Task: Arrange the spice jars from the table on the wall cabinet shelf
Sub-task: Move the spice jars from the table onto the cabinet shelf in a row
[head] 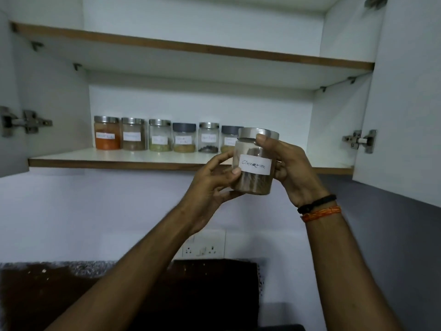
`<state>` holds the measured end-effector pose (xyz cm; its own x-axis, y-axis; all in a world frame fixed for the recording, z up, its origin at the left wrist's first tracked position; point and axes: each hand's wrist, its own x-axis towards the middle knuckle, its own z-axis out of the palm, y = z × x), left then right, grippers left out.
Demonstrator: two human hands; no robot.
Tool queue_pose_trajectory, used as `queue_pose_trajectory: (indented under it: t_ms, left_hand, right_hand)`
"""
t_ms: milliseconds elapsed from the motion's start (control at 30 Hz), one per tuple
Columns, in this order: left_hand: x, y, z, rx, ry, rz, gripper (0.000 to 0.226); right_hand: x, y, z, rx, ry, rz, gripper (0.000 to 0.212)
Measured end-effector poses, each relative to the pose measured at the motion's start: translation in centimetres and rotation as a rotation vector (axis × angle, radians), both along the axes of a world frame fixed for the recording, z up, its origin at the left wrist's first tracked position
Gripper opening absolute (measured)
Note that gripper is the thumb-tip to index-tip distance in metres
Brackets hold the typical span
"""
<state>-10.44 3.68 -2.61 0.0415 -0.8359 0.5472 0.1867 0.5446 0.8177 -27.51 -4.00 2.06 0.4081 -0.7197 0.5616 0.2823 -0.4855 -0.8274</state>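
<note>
I see a clear round jar with a steel lid and a white "Cinnamon" label [255,161], upright, brown sticks inside, raised in front of the white lower cabinet shelf with a brown edge [119,161]. Six labelled clear spice jars [157,136] stand in a row along the shelf's back.
</note>
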Motion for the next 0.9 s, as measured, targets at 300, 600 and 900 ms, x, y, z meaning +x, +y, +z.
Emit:
queue_pose_trajectory:
  t_ms: [300, 600, 900]
  left_hand:
    - [3.6, -6.9, 4.8, -0.347, -1.348, 0.851, 0.044]
    - [3.2, -14.1, 6.4, -0.036, -1.840, 0.588, 0.057]
    - [2.5, -17.0, 6.4, -0.025, -1.867, 0.497, 0.070]
  right_hand:
    - [0.0, -7.2, 4.3, -0.015, -0.059, -0.136, 0.037]
    - [2.1, -15.1, 5.6, -0.041, -0.006, -0.171, 0.050]
    - [2.7, -23.6, 5.2, -0.027, 0.168, -0.215, 0.042]
